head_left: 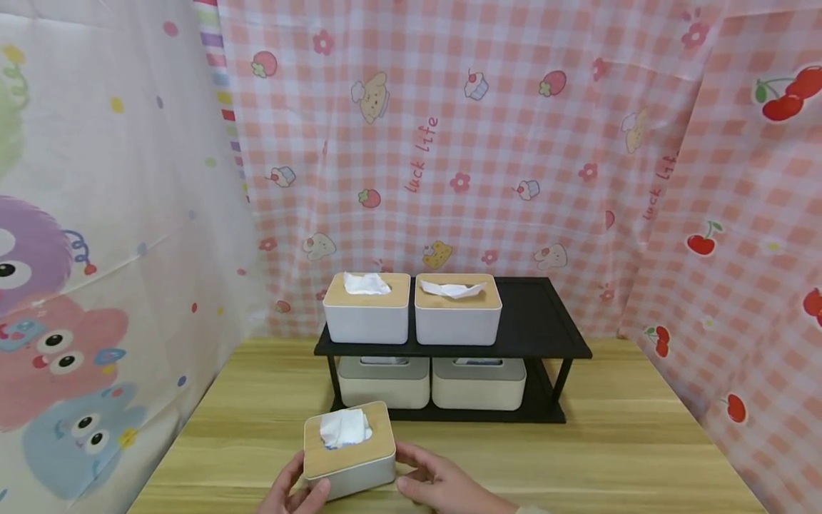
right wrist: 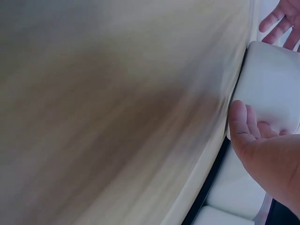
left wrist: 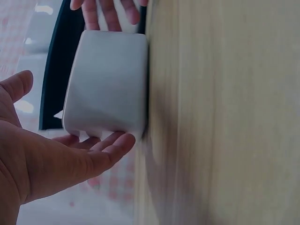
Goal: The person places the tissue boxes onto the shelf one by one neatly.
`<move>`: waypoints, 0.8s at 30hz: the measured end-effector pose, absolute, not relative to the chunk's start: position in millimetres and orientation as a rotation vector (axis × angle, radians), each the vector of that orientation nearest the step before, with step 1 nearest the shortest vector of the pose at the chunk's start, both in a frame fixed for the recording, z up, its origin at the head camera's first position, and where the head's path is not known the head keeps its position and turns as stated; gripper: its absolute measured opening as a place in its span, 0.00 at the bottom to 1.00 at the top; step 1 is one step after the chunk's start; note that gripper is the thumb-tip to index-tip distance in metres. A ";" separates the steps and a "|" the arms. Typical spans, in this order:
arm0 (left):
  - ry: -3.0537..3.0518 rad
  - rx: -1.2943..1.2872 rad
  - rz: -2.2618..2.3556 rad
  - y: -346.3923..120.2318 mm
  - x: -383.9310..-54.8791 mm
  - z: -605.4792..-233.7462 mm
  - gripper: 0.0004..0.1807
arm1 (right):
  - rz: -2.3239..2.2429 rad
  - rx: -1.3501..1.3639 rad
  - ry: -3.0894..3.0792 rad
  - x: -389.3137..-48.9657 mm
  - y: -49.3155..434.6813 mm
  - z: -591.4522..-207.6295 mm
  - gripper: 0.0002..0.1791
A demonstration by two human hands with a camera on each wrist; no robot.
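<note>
A white tissue box (head_left: pixel 349 446) with a wood-toned lid and a tissue showing in its opening sits at a slant on the near part of the table. My left hand (head_left: pixel 297 489) is at its left end, fingers extended along the side; the left wrist view shows the thumb spread away from the box. At the opposite end my right hand (head_left: pixel 449 482) has its fingertips against the side, the fingers only slightly bent. Both wrist views show the box's plain white face (left wrist: pixel 108 82) between the two hands.
Behind stands a black two-tier rack (head_left: pixel 536 314). Two white tissue boxes with wood-toned lids, left (head_left: pixel 366 321) and right (head_left: pixel 457 325), stand on its upper tier; two more, left (head_left: pixel 384 385) and right (head_left: pixel 478 385), are underneath. Patterned curtains (head_left: pixel 449 143) surround the wood-grain table (head_left: pixel 642 457).
</note>
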State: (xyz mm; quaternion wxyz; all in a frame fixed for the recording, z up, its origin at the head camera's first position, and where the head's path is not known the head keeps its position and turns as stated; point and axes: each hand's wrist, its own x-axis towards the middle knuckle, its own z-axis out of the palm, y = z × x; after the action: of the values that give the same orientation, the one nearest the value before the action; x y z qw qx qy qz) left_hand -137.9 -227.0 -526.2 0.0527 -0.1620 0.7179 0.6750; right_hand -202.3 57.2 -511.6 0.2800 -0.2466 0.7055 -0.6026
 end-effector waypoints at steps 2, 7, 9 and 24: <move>2.178 -0.466 2.021 -221.0 -139.5 -524.5 0.60 | -1.614 -0.643 1.890 -201.7 65.3 -512.6 0.34; 2.138 -0.398 1.963 -208.8 -143.8 -521.8 0.61 | -1.616 -0.588 1.881 -199.2 86.0 -514.4 0.34; 2.103 -0.364 1.957 -204.0 -145.1 -519.8 0.62 | -1.626 -0.570 1.880 -198.0 93.9 -516.3 0.34; 1.996 -0.159 1.887 -166.7 -155.6 -512.7 0.63 | -1.691 -0.390 1.854 -190.4 151.2 -521.7 0.37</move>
State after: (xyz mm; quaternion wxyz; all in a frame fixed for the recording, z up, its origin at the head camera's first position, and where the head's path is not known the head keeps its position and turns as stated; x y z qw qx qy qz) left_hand -155.6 -166.7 -512.7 0.1937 -0.0568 0.7117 0.6728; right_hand -190.4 151.2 -521.7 0.2966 -0.1465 0.6972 -0.6360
